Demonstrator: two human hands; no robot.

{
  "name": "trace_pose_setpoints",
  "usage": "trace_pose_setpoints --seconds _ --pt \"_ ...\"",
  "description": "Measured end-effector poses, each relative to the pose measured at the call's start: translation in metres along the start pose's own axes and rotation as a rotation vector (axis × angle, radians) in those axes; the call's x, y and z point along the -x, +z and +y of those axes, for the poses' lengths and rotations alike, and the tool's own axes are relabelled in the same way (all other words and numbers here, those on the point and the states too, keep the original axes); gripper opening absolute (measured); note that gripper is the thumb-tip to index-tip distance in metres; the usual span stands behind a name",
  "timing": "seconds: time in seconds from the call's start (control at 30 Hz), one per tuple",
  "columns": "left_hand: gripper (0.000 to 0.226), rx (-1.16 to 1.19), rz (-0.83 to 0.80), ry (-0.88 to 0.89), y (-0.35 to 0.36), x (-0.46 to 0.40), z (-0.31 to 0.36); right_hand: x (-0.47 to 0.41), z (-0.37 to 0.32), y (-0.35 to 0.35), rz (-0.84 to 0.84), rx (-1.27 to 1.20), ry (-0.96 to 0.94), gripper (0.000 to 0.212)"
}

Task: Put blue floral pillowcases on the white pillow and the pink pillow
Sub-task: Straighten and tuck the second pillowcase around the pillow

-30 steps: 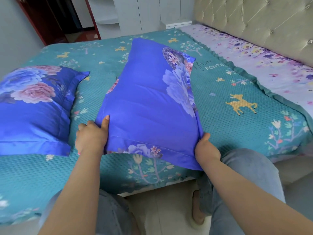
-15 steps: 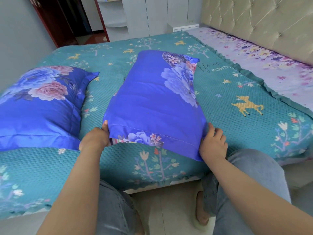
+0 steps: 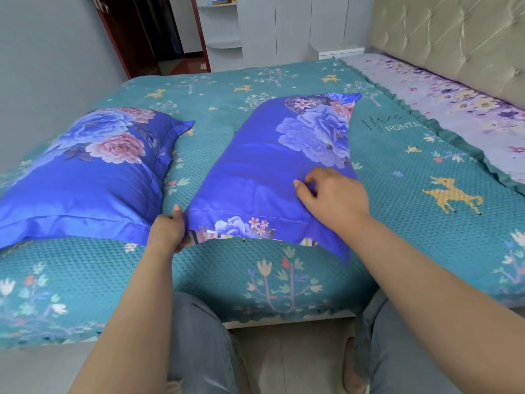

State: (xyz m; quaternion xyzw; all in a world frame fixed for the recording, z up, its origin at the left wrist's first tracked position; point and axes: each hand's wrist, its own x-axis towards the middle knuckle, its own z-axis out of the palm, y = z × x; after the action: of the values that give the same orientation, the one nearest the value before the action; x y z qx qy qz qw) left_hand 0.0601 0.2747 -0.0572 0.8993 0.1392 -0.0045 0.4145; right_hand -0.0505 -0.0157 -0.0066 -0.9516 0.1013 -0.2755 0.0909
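Two pillows in blue floral pillowcases lie on the bed. The middle pillow (image 3: 261,177) lies lengthwise in front of me, its open end toward me with a striped pink edge showing underneath. My left hand (image 3: 167,231) grips the near left corner of its case. My right hand (image 3: 331,197) rests on top of the case near the right side, fingers loosely bent, holding nothing. The other covered pillow (image 3: 85,177) lies to the left, apart from both hands.
A teal patterned bedspread (image 3: 412,194) covers the bed, with a purple floral sheet (image 3: 454,95) by the padded headboard (image 3: 454,32) at the right. A white cabinet and a dark doorway stand beyond the bed. My legs are at the bed's near edge.
The middle pillow has been lowered flat onto the bed. My right hand let go of the near right corner and moved onto the top of the case. My left hand keeps its corner.
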Motion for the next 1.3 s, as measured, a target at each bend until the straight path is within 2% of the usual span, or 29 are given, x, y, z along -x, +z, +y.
trace_pose_setpoints --seconds 0.07,0.13,0.17,0.23,0.3,0.37,0.47,0.6,0.67,0.77,0.83,0.9,0.97,1.1,1.2,1.3 --pt "0.063 -0.014 -0.118 -0.062 0.005 0.004 -0.002 -0.004 -0.015 0.003 -0.030 -0.018 -0.084 0.037" --pt "0.060 0.136 -0.241 -0.140 0.011 0.012 -0.002 -0.005 -0.032 0.015 0.032 -0.050 -0.273 0.038" --pt "0.059 0.239 -0.309 -0.196 0.012 0.014 -0.003 -0.006 -0.042 0.023 0.027 -0.045 -0.351 0.046" --pt "0.057 0.386 -0.399 -0.267 0.013 0.017 -0.002 -0.010 -0.058 0.036 -0.099 -0.012 -0.429 0.071" --pt "0.050 0.492 -0.366 -0.320 0.010 0.012 -0.007 -0.013 -0.076 0.049 -0.228 0.074 -0.468 0.088" --pt "0.045 0.584 -0.322 -0.363 0.009 0.006 -0.013 -0.010 -0.087 0.063 -0.280 0.190 -0.524 0.095" --pt "0.033 0.742 -0.324 -0.368 0.010 0.001 -0.017 -0.007 -0.091 0.074 -0.276 0.277 -0.554 0.099" --pt "0.018 0.839 -0.296 -0.330 0.005 -0.003 -0.020 -0.002 -0.085 0.079 -0.251 0.275 -0.540 0.103" --pt "0.028 0.792 -0.368 -0.374 0.002 0.004 -0.020 0.000 -0.083 0.080 -0.238 0.249 -0.541 0.101" --pt "0.055 0.513 -0.480 -0.356 0.004 0.015 -0.018 0.001 -0.080 0.081 -0.193 0.212 -0.528 0.096" --pt "0.066 0.520 -0.591 -0.360 0.004 0.021 -0.015 0.000 -0.081 0.080 -0.183 0.214 -0.521 0.096" --pt "0.066 0.590 -0.567 -0.360 0.005 0.021 -0.013 0.000 -0.083 0.081 -0.169 0.224 -0.517 0.101" --pt "0.054 0.628 -0.447 -0.337 0.006 0.019 -0.010 0.000 -0.089 0.083 -0.140 0.256 -0.520 0.107" --pt "0.018 1.096 -0.146 -0.329 0.016 0.012 -0.006 -0.002 -0.103 0.083 -0.130 0.348 -0.516 0.103" --pt "0.033 1.466 -0.150 -0.349 0.017 0.015 0.007 -0.004 -0.115 0.086 -0.299 0.348 -0.491 0.103" --pt "0.041 1.612 -0.284 -0.384 0.018 0.036 0.017 -0.010 -0.122 0.091 -0.363 0.327 -0.409 0.091"
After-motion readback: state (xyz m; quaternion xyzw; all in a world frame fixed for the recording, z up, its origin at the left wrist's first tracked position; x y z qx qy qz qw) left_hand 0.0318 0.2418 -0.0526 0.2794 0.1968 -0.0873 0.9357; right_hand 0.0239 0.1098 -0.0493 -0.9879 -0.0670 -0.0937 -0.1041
